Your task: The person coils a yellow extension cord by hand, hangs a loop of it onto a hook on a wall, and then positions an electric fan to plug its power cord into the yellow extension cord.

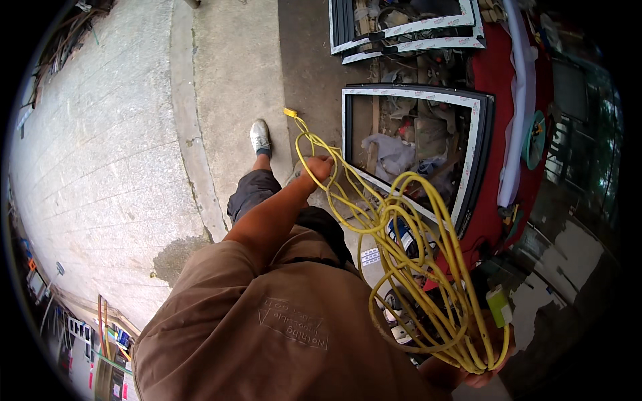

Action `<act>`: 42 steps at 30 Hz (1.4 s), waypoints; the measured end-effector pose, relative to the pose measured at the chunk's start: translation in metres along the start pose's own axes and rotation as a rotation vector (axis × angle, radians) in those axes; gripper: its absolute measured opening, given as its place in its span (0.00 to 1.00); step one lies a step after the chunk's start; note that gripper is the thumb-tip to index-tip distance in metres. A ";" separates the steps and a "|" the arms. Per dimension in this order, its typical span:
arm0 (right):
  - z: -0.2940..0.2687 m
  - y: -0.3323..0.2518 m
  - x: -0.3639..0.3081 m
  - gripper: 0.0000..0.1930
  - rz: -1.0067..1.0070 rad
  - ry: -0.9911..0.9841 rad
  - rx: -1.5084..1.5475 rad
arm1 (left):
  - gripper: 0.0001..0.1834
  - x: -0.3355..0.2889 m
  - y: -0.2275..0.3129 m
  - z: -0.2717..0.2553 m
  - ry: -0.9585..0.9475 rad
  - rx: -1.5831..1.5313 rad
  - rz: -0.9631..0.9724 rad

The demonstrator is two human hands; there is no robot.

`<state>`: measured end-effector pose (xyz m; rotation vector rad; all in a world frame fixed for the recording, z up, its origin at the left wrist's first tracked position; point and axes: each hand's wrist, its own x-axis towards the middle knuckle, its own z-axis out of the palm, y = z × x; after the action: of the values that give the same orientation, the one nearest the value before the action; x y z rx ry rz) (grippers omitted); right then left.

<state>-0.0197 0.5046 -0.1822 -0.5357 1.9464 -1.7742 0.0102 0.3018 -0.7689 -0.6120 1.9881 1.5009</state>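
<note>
A long yellow cable (449, 220) hangs in loose loops in front of me, slanting from upper left to lower right. My left hand (319, 167) is closed round its strands near the upper left end. A small yellow connector (290, 112) sticks out beyond that hand, above the ground. At lower right, the gathered bends of the coil lie in my right hand (478, 378), which is closed round them. Most of that hand is hidden by the cable and shadow. Close to the bundle is a small green and white item (498, 306); what bears it is hidden.
To the right stands a red-covered surface (491, 67). Beside it, a black-and-white window frame (478, 154) surrounds scraps and plastic, with more frames (408, 47) farther off. A green reel (533, 140) is at the far right. Pale concrete (107, 147) stretches left.
</note>
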 end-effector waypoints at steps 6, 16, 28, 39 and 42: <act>-0.004 0.000 -0.008 0.12 0.022 0.000 0.000 | 0.15 -0.001 0.069 -0.011 -0.167 -1.323 -0.331; -0.027 0.019 -0.026 0.13 0.087 0.237 -0.047 | 0.10 -0.066 0.085 -0.076 -0.267 -0.675 -0.018; -0.084 0.100 -0.089 0.17 0.319 0.524 -0.010 | 0.08 -0.158 0.114 -0.163 -0.278 -0.840 -0.107; -0.077 0.150 -0.077 0.09 0.789 0.522 -0.333 | 0.05 -0.184 0.162 -0.243 0.136 -0.980 0.384; -0.073 0.154 -0.066 0.08 0.795 0.473 -0.387 | 0.06 -0.187 0.176 -0.257 0.351 -0.961 0.362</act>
<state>-0.0050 0.6166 -0.3257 0.5529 2.3545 -1.0679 -0.0117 0.1044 -0.4645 -0.9673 1.5471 2.7561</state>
